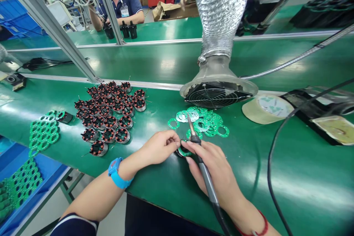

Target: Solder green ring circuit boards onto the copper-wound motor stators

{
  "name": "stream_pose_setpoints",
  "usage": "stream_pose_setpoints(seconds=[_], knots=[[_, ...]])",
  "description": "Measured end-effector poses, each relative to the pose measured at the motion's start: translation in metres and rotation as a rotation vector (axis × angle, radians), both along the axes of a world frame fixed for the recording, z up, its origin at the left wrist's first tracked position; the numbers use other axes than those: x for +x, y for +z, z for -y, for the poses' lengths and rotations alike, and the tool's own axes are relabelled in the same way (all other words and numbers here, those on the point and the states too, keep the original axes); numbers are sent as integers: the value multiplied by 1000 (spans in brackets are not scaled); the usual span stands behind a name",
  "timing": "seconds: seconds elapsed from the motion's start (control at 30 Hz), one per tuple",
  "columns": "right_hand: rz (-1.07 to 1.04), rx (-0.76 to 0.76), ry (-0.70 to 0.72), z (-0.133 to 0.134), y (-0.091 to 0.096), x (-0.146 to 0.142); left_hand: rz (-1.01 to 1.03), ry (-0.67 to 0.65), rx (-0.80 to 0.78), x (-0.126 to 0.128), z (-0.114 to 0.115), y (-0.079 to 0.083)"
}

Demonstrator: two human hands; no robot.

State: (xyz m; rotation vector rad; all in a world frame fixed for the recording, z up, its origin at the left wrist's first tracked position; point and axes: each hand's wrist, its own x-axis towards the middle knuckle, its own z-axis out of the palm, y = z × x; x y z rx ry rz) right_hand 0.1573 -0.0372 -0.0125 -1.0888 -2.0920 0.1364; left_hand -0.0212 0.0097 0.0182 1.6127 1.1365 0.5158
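My left hand pinches a small motor stator with a green ring board on the green bench. My right hand also touches that part and grips a soldering iron; its tip points up and away, above the pile of loose green ring boards. A blue wristband sits on my left wrist, a red cord on my right.
Several wound stators are grouped at left, beside a green panel of ring boards. A fume extractor fan with foil duct stands behind. A tape roll and black tray lie right. A seated person works across the belt.
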Motion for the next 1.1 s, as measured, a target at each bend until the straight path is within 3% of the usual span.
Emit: stream_pose_setpoints(seconds=[0.2, 0.4, 0.53, 0.63, 1.1], knots=[[-130, -30, -21, 1, 3, 4, -126, 27, 95, 2, 1, 2], [-504, -142, -178, 14, 0, 15, -158, 36, 94, 2, -1, -1], [-724, -173, -74, 16, -4, 18, -152, 68, 57, 3, -1, -2], [-742, -209, -26, 16, -4, 17, -152, 77, 39, 3, -2, -3], [-712, -230, -42, 18, -7, 19, -244, 92, 114, 6, 0, -1]])
